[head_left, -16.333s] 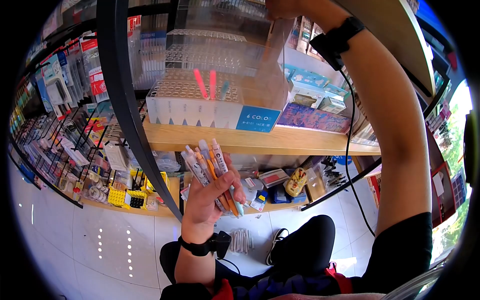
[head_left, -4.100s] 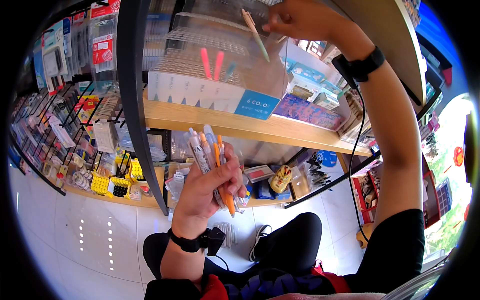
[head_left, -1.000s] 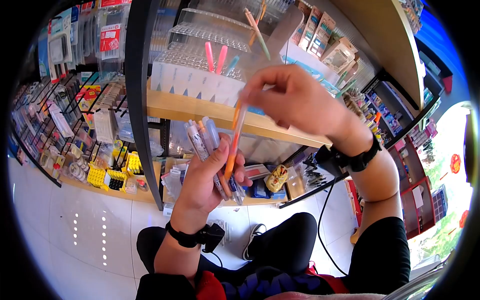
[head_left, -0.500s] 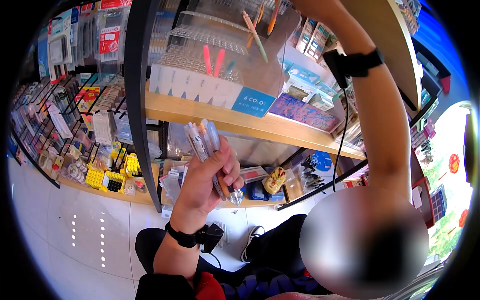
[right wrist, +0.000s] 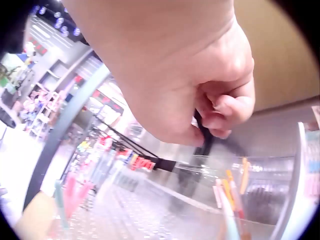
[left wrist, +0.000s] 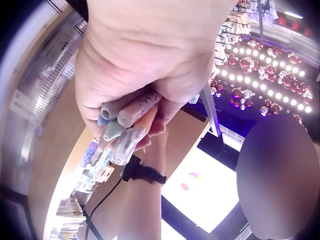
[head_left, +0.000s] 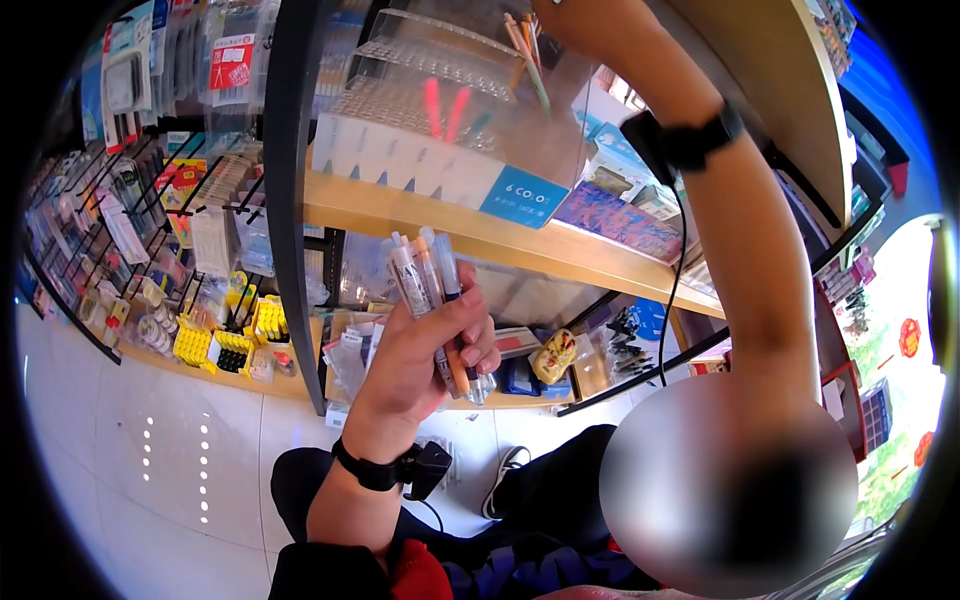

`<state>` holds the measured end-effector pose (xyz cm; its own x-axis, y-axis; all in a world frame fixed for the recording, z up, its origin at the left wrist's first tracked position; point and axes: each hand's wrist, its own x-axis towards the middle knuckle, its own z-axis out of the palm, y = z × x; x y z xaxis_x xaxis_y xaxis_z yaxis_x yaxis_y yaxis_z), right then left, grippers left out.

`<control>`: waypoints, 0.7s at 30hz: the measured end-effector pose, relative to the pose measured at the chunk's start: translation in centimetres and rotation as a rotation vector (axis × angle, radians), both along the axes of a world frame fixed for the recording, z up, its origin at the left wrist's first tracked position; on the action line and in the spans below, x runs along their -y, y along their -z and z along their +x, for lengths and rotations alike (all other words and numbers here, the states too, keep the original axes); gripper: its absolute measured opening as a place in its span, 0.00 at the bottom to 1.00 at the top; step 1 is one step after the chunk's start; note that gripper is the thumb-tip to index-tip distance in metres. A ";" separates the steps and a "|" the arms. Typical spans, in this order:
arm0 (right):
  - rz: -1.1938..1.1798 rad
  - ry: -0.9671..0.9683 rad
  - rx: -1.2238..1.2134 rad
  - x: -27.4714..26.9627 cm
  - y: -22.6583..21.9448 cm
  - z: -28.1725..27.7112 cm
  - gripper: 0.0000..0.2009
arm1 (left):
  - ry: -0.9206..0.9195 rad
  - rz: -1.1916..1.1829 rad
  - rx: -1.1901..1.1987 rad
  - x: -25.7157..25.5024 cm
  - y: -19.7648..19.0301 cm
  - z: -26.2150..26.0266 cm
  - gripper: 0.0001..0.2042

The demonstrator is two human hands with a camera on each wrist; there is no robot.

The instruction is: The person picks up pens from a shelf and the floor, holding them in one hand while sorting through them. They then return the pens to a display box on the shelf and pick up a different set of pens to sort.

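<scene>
My left hand (head_left: 430,350) grips a bundle of several click pens (head_left: 413,275), white patterned, orange and clear ones among them. In the left wrist view, the pens' tips (left wrist: 125,125) poke out between palm and fingers. My right hand (head_left: 590,22) is up at the clear pen display stand (head_left: 430,170), cut off by the top edge. In the right wrist view, its fingers (right wrist: 232,107) are curled beside a dark strip; I cannot tell whether it is held. Below it, orange, pink and green pens (right wrist: 230,200) stand together in the rack.
Two pink pens and a teal one (head_left: 445,110) stand in the lower tier. The wooden shelf (head_left: 400,215) has a black post (head_left: 290,200) at its left. Goods hang on hooks (head_left: 150,190). A yellow case (head_left: 553,357) lies below. A cable (head_left: 683,260) hangs from the right wrist.
Over the last seconds, my right hand took an orange pen from the left hand's bundle up to the rack. More orange pens now stand beside the pink and green one. The left hand keeps its grip.
</scene>
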<state>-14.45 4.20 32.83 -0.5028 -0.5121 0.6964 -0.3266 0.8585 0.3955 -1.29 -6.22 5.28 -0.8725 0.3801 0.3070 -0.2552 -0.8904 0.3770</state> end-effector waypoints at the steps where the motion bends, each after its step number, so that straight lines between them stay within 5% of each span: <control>1: 0.000 -0.208 0.058 0.0 0.0 0.0 0.16 | 0.009 0.017 0.014 0.0 0.1 0.0 0.11; 4: 0.044 -0.273 0.659 -0.3 3.6 3.7 0.21 | -0.033 -0.042 -0.021 0.1 -0.4 0.3 0.11; 5: 0.238 -0.488 0.766 -0.3 4.8 5.7 0.20 | -0.033 -0.042 -0.019 0.1 -0.3 0.3 0.11; 6: 0.163 -0.240 0.691 0.0 6.2 8.1 0.20 | -0.005 -0.005 -0.031 0.2 -0.1 0.3 0.11; 10: 0.159 -0.345 0.898 -0.9 7.4 9.4 0.17 | -0.012 -0.016 -0.059 0.0 -0.3 0.7 0.11; 14: 0.074 -0.187 1.130 -0.8 7.0 10.1 0.15 | -0.046 -0.062 -0.074 -0.3 -0.5 1.0 0.13; 18: 0.065 -0.296 1.107 -1.6 6.8 9.3 0.15 | -0.112 -0.077 -0.057 -0.2 -0.7 1.0 0.16; 21: -0.098 -0.117 1.207 -1.2 5.4 10.2 0.13 | -0.138 -0.058 0.003 -0.3 -0.3 0.8 0.17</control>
<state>-4.29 5.43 27.40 -0.8087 -0.5692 -0.1486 -0.5174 0.8084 -0.2808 -0.45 -5.97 5.59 -0.9186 0.2735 0.2853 -0.1331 -0.8938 0.4282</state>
